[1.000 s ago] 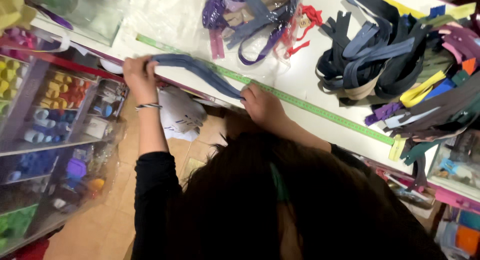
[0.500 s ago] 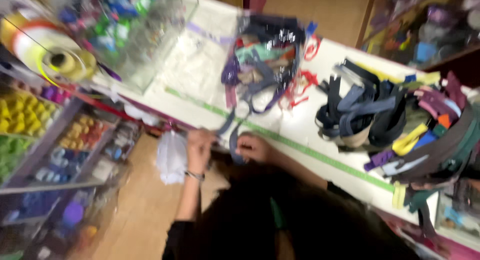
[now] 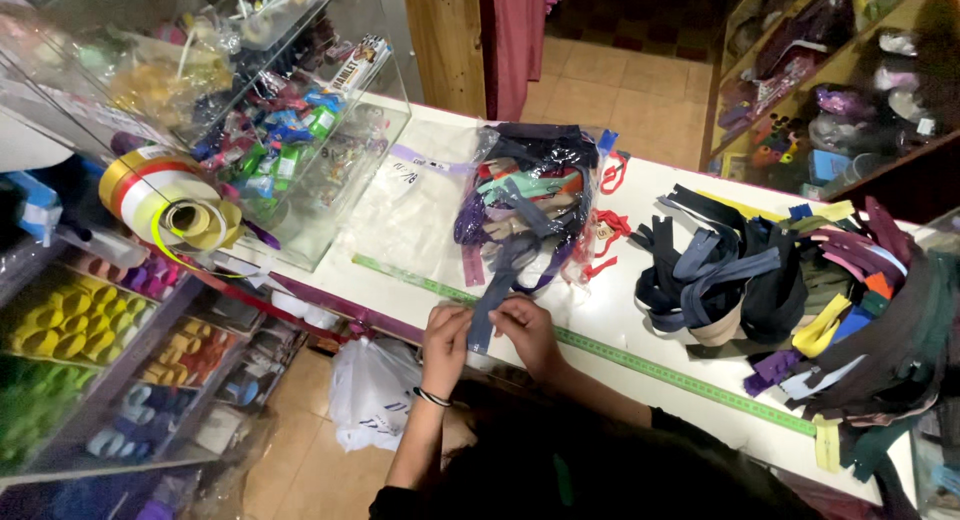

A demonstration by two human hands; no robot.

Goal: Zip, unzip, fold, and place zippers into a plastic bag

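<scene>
Left grip [image 3: 446,332] and right grip [image 3: 520,330] both pinch blue-grey zipper [image 3: 487,310], folded between them, low on white surface [image 3: 620,325]. Clear bag of zippers [image 3: 530,205] just beyond grips (not yet refilled). Big zipper pile [image 3: 800,300] to right, still loose.

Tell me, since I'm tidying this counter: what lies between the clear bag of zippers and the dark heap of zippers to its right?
In the head view, bare white counter between clear bag and dark heap.
</scene>
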